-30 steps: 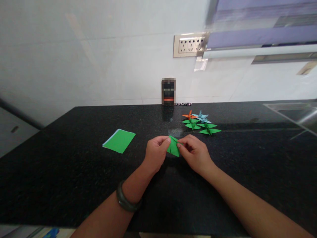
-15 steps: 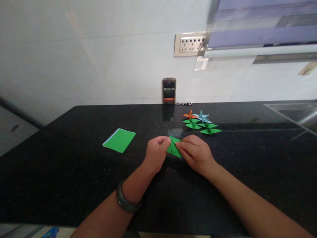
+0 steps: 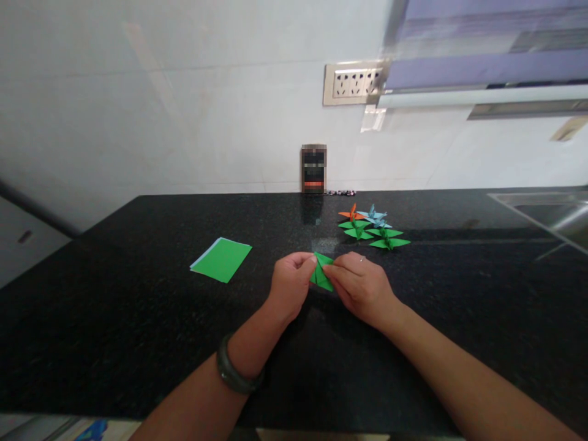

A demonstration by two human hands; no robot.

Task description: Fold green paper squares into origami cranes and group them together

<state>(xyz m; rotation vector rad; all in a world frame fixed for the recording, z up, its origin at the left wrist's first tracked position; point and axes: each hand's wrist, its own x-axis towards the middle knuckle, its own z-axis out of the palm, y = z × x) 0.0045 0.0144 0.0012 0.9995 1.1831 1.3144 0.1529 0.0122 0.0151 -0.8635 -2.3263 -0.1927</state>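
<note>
Between my two hands is a small folded green origami paper (image 3: 322, 277), with creases running down from its top corner. My left hand (image 3: 290, 283) pinches its upper left side between thumb and fingers. On the other side my right hand (image 3: 362, 283) is closed, its thumb and fingertips pressing on the paper's right edge. Part of the paper is hidden behind the fingers. Beyond my right hand lie several folded paper cranes: an orange crane (image 3: 353, 214), a light blue crane (image 3: 375, 217) and green cranes (image 3: 389, 241).
A stack of square paper (image 3: 223, 260), green on top, lies to the left on the black countertop (image 3: 151, 331). A small dark device (image 3: 314, 170) leans on the back wall, with a beaded strap beside it. A sink (image 3: 551, 214) is at the far right.
My right hand has rolled slightly over the paper and its fingertips have shifted a little left, so a ring now shows. My left hand keeps its hold.
</note>
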